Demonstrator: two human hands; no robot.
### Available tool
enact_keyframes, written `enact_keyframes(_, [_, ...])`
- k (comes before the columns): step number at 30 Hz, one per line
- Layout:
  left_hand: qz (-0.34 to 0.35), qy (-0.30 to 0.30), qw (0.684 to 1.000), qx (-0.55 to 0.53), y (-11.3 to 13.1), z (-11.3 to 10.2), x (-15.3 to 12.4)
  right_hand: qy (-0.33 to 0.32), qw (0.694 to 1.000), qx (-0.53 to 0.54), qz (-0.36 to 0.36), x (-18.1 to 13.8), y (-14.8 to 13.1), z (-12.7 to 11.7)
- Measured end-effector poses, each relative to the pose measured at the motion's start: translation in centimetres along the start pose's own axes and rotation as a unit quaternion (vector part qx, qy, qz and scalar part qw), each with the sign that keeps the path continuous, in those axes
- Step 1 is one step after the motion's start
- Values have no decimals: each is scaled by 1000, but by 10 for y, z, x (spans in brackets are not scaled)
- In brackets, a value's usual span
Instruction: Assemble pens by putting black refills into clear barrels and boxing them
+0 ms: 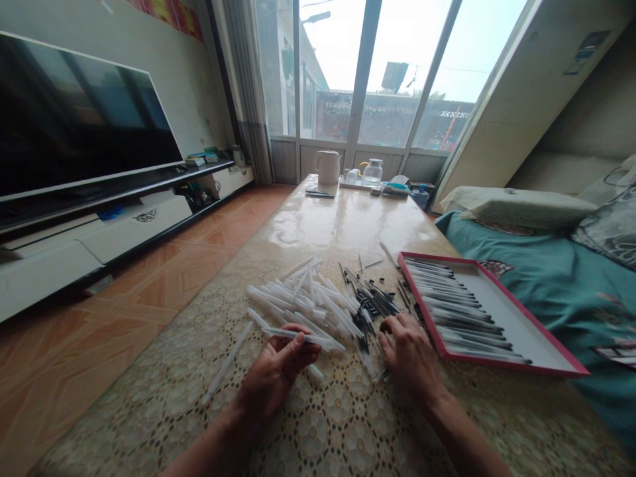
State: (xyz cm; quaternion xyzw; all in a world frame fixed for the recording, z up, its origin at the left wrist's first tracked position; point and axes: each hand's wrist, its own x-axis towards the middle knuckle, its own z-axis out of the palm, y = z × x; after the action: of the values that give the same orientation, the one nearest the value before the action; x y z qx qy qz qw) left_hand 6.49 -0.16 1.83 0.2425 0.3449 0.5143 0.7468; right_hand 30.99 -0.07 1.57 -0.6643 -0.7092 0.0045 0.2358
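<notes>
My left hand [278, 371] is closed round a clear plastic pen barrel [303, 338], held level above the lace table cover. Just beyond it lies a heap of several clear pen barrels [308, 298]. My right hand [407, 351] rests palm down, fingers curled, at the near end of a pile of thin black pen refills [372, 301]; whether it grips one is hidden. To the right of it a red-rimmed white tray [541, 348] holds a row of assembled pens [457, 305].
A long glossy table [338, 218] carries a white kettle [328, 167], a glass jug [372, 171] and small items at its far end. A television [74, 119] on a low white unit stands left, a teal-covered bed [546, 278] right, windows ahead.
</notes>
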Motion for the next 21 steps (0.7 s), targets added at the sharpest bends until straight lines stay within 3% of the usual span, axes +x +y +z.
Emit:
enact_keyframes(3, [0, -22, 999, 34, -2, 2, 0, 6, 987, 160, -15, -3, -15, -3])
enact_keyframes(6, [2, -34, 998, 58, -3, 2, 0, -38, 943, 332, -5, -10, -36, -5])
enact_keyframes(9, [0, -30, 997, 64, -3, 1, 1, -70, 897, 437, 2, -16, -52, -3])
enact_keyframes(13, [-9, -22, 998, 65, -3, 1, 1, -86, 866, 493, 29, -21, -59, 1])
enact_keyframes(21, [-2, -35, 997, 72, -4, 1, 1, -77, 876, 475, 16, -23, -64, -1])
